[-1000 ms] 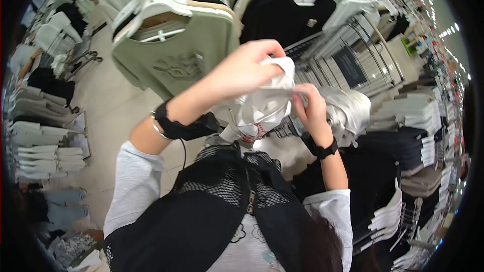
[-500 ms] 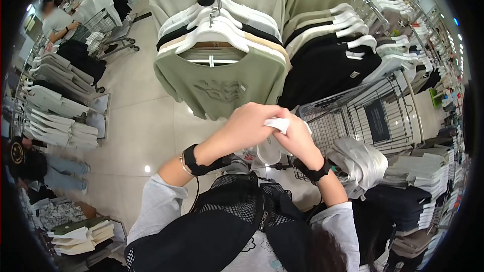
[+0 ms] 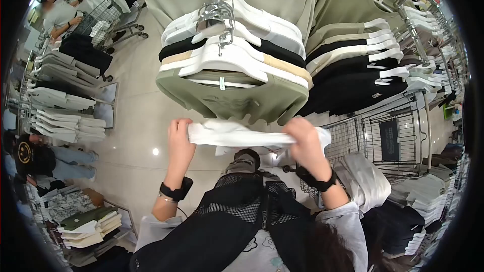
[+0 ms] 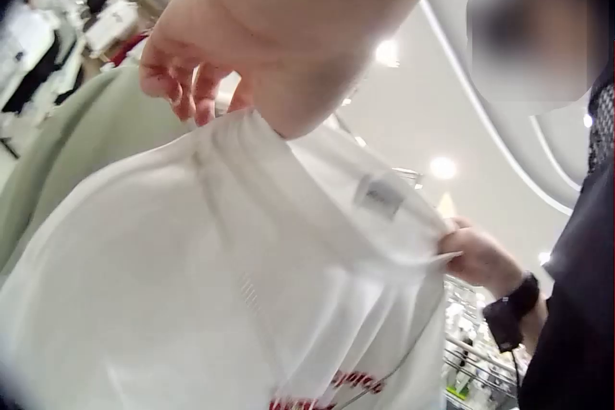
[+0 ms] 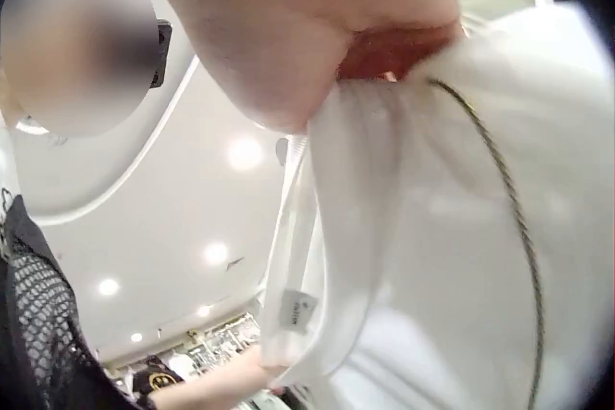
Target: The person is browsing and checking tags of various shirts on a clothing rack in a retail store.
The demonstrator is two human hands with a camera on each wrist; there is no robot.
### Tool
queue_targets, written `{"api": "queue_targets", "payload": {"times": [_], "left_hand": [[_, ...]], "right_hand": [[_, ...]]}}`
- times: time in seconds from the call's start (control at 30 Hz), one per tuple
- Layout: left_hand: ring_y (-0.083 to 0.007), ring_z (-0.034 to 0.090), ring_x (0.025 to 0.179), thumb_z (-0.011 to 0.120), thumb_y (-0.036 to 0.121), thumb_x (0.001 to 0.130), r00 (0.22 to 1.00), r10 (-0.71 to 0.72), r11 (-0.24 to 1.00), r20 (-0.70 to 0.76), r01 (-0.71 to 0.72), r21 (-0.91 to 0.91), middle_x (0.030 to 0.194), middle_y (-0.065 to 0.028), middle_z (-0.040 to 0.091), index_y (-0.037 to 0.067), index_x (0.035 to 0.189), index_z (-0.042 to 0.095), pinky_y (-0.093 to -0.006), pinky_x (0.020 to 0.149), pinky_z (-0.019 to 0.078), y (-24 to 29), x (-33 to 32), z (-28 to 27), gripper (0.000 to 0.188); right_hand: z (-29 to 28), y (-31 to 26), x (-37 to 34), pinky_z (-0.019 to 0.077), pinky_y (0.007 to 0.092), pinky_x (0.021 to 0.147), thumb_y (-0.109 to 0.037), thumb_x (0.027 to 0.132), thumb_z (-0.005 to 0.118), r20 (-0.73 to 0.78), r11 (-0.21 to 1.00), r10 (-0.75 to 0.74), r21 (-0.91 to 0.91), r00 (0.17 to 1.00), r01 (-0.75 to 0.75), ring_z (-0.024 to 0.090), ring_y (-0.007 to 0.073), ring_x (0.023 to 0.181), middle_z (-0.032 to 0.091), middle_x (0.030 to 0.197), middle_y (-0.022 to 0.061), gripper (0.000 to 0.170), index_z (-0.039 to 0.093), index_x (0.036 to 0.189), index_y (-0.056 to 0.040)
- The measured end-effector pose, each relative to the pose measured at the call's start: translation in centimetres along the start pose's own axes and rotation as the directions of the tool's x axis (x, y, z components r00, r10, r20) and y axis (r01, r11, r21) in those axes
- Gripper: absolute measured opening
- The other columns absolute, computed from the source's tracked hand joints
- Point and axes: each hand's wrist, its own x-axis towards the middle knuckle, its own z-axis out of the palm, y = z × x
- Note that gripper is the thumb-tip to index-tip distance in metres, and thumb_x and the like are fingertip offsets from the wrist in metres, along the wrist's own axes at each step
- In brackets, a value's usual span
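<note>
A white shirt is stretched sideways in front of the body, its neckline toward me. My left hand grips it at one end, and my right hand pinches the other. In the left wrist view, a small grey label shows inside the collar and red lettering low on the front. A thin twisted cord runs down the fabric from beside my right hand in the right wrist view. Just beyond the shirt hangs a sage green sweatshirt on a white hanger.
A metal shopping cart stands to the right, with a bundle of pale grey clothing near it. Racks of black tops and folded-over clothes line both sides. At the far left, a person stands by another cart.
The hands were close together on the bunched white shirt; they have moved apart and pulled it out wide. The head view has shifted, bringing the sweatshirt rack more to the middle.
</note>
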Motion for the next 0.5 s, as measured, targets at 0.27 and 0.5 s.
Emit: {"api": "queue_targets", "payload": {"times": [0.27, 0.5], "left_hand": [[-0.0237, 0.056, 0.079, 0.049, 0.006, 0.082, 0.941, -0.336, 0.882, 0.042, 0.330, -0.336, 0.087, -0.0151, 0.057, 0.001, 0.100, 0.044, -0.0301, 0.072, 0.0432, -2.4, 1.3, 1.9, 0.019], [-0.0176, 0.054, 0.079, 0.052, 0.007, 0.084, 0.975, -0.218, 0.892, -0.039, 0.183, -0.413, 0.089, -0.0113, 0.056, 0.000, 0.103, 0.041, -0.0279, 0.073, 0.0429, 0.1, 3.9, 1.2, 0.023]], "right_hand": [[1.2, 0.8, 6.1, 0.0457, 0.0379, 0.070, -0.002, 0.075, 0.053, 0.273, 0.943, -0.144, 0.329, 0.951, 0.049, 0.055, 0.0311, 0.080, 0.055, 0.085, 0.0144, 0.011, 0.055, 0.086, -0.0016], [1.9, -0.1, 13.4, 0.0445, 0.0382, 0.072, -0.012, 0.081, 0.057, -0.145, 0.985, -0.149, 0.060, 0.978, 0.159, 0.053, 0.0336, 0.083, 0.053, 0.087, 0.0165, 0.021, 0.051, 0.097, 0.0011]]}}
